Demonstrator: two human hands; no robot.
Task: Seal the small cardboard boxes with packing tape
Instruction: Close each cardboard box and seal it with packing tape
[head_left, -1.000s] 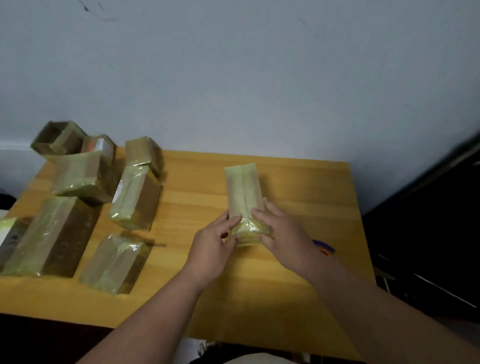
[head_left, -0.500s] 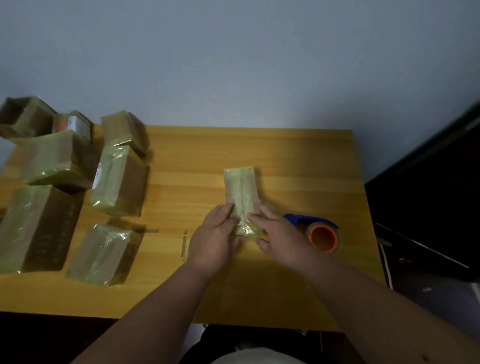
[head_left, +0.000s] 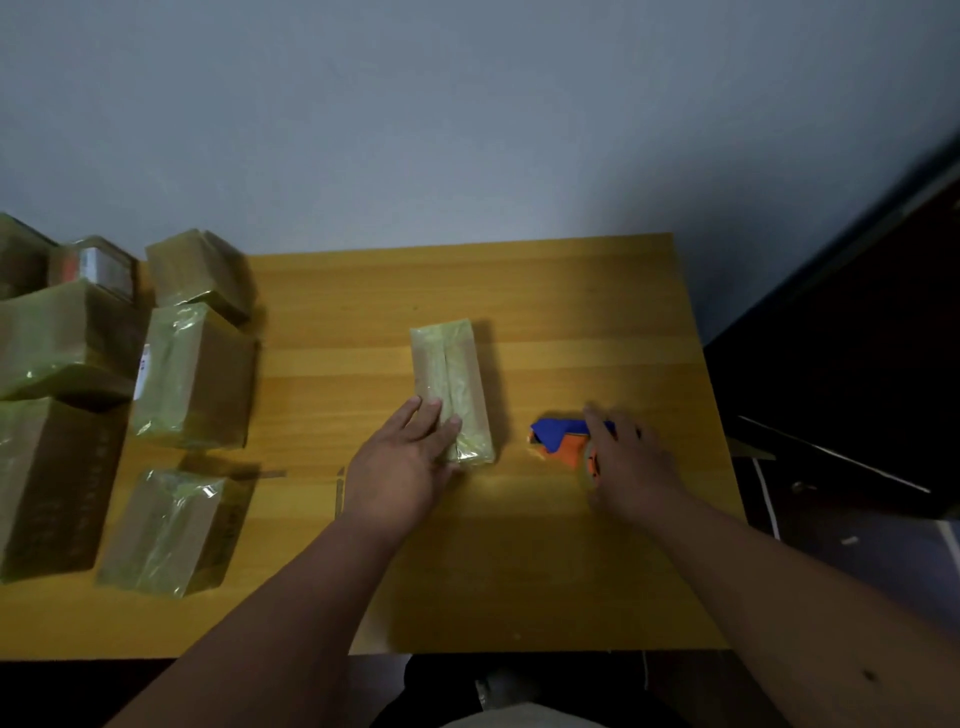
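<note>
Head cam looking down at a wooden table (head_left: 571, 571). Left hand (head_left: 400, 467) lies flat w/ fingers straight, resting on the near-left part of a narrow tape-wrapped cardboard box (head_left: 452, 384). Not curled round it, just pressing on top. Box lies lengthwise, running away from that hand toward the wall (head_left: 467, 130), roughly mid-table.

Right hand (head_left: 628, 462) is just right of the box, on a tape dispenser (head_left: 558, 441) w/ blue top and orange body. Fingers drape over it, index pointing out across the blue part. Hand covers most of the roll, so I can't tell if it's really gripping or only laid on top. Dispenser is near the box but not touching it, small gap of bare table between.

Well off to the left of the left hand there's a bunch of taped boxes (head_left: 192, 379), various sizes, all shiny w/ tape. Nearest one (head_left: 166, 530) sits at about wrist level, others stacked up toward the wall. Dark furniture (head_left: 857, 338) beyond the right hand, too dim to make out.
</note>
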